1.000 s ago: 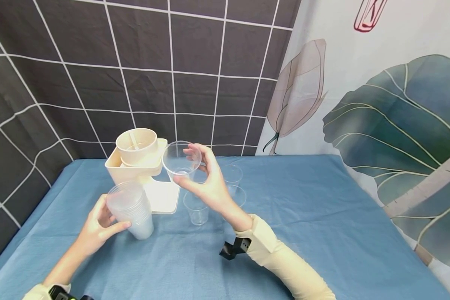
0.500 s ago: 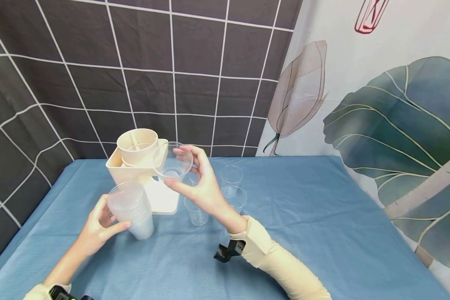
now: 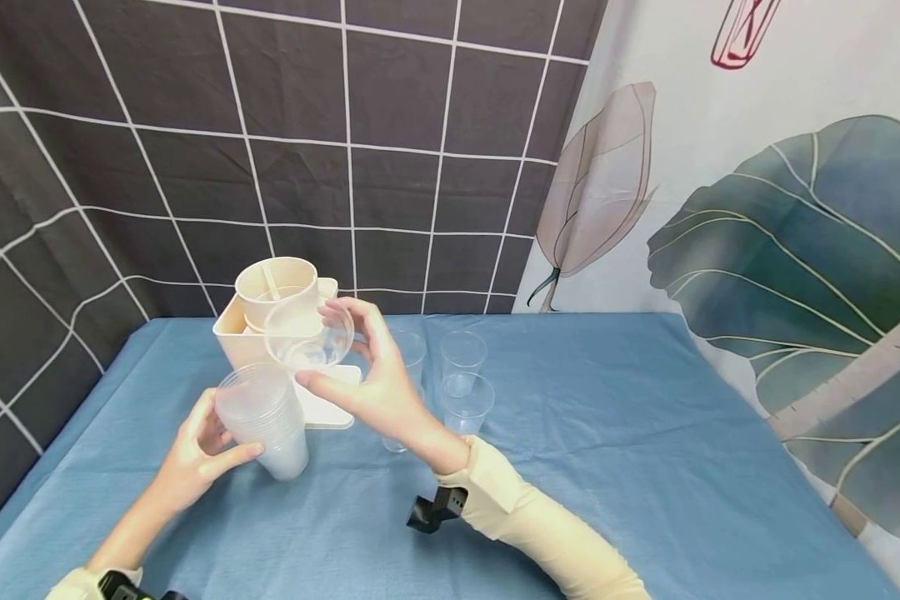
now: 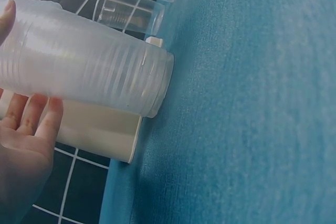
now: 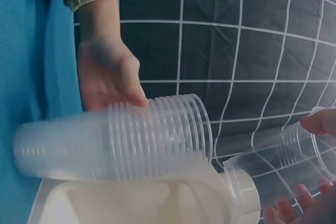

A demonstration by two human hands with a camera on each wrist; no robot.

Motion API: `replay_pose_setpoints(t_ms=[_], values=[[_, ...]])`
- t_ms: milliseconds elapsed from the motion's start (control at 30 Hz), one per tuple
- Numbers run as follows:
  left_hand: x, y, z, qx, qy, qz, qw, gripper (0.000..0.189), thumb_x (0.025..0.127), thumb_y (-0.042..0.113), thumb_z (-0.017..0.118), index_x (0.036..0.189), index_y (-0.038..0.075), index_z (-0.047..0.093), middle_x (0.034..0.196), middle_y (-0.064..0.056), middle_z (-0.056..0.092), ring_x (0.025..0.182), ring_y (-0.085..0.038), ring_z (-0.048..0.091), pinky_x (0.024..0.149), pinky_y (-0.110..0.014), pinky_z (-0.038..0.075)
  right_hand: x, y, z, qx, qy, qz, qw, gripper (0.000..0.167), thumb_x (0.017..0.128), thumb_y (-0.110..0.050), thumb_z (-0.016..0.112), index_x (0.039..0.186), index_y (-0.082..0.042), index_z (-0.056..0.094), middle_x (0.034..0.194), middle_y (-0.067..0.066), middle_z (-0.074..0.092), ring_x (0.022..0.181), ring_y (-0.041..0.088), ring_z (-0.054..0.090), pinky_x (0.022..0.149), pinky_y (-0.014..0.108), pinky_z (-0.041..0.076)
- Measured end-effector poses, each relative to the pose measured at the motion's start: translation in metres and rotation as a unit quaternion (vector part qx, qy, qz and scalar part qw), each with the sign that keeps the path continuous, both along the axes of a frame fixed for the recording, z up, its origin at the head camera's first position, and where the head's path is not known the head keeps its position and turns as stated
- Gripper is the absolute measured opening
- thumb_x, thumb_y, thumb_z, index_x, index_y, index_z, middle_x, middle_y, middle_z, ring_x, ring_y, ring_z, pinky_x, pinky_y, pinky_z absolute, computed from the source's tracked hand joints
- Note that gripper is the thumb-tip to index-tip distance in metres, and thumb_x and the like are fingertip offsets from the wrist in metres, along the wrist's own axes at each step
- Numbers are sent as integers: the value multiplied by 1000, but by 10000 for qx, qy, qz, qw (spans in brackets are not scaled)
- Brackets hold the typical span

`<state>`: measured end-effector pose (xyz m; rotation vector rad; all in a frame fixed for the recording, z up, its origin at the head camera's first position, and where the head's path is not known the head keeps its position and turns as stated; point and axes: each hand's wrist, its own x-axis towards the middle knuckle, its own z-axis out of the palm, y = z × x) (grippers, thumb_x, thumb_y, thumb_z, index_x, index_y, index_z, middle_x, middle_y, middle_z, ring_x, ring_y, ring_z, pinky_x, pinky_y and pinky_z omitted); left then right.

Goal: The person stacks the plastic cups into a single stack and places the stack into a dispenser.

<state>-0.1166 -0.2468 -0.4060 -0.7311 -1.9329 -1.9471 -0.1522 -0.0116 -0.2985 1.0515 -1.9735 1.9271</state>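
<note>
Cup [image 3: 307,337] of clear, round plastic, grasped by right hand [image 3: 375,385] | shifts left toward translucent, tapered plastic-cup stack [image 3: 272,427] gripped by left hand [image 3: 195,454] | work now centres near stack

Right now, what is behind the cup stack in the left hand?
In the head view, a cream holder stands there; the cup stack hides some of its lower part.

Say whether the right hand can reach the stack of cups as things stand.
Probably yes: the stack of cups is close by, its top uncovered. But the right hand holds a cup, so grasping may be awkward; the left hand grips the stack.
</note>
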Motion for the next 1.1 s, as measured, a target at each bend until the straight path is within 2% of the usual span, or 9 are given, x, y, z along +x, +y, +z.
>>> replay_pose_setpoints(t_ms=[133, 300, 467, 700, 900, 1100], values=[[0, 0, 0, 3, 19, -14, 10000, 72, 65, -34, 57, 126, 2, 44, 120, 7, 59, 111, -1, 57, 89, -11, 47, 3, -5, 1, -34, 58, 64, 10000, 65, 76, 1, 73, 132, -3, 39, 136, 19, 49, 127, 29, 49, 103, 41, 46], [0, 0, 1, -34, 23, 4, 10000, 72, 65, -34, 57, 125, 4, 44, 119, 7, 59, 110, -1, 57, 89, -11, 47, 5, -11, 2, -60, 94, -5, 9999, 65, 76, 2, 73, 132, -3, 40, 134, 18, 50, 126, 24, 47, 101, 42, 47], [0, 0, 1, -67, 19, 15, 10000, 72, 65, -33, 58, 125, 4, 44, 119, 8, 59, 110, -1, 57, 90, -11, 47, 7, -15, 2, -210, 64, 157, 9996, 64, 76, 4, 73, 131, -3, 41, 134, 20, 49, 125, 24, 48, 103, 38, 47], [0, -1, -1, 78, 73, -171, 9998, 72, 65, -34, 57, 124, 5, 45, 119, 6, 60, 109, -1, 58, 90, -11, 47, 7, -20, 0, -212, 137, 357, 9990, 65, 76, 4, 73, 132, -2, 41, 137, 19, 48, 127, 29, 49, 104, 33, 46], [0, -1, -1, 14, 50, -68, 10000, 73, 65, -35, 56, 124, 5, 45, 119, 7, 60, 108, -1, 58, 89, -11, 48, 7, -25, -4, -157, -16, 552, 9983, 68, 76, 5, 74, 135, -3, 41, 138, 16, 47, 124, 25, 50, 103, 30, 46], [0, -1, 0, 67, 64, -131, 9999, 73, 65, -34, 57, 125, 6, 45, 120, 6, 60, 109, -2, 58, 89, -11, 47, 5, -29, -8, -157, -80, 590, 9981, 70, 75, 7, 74, 136, -3, 41, 139, 15, 48, 125, 25, 50, 104, 28, 45]])
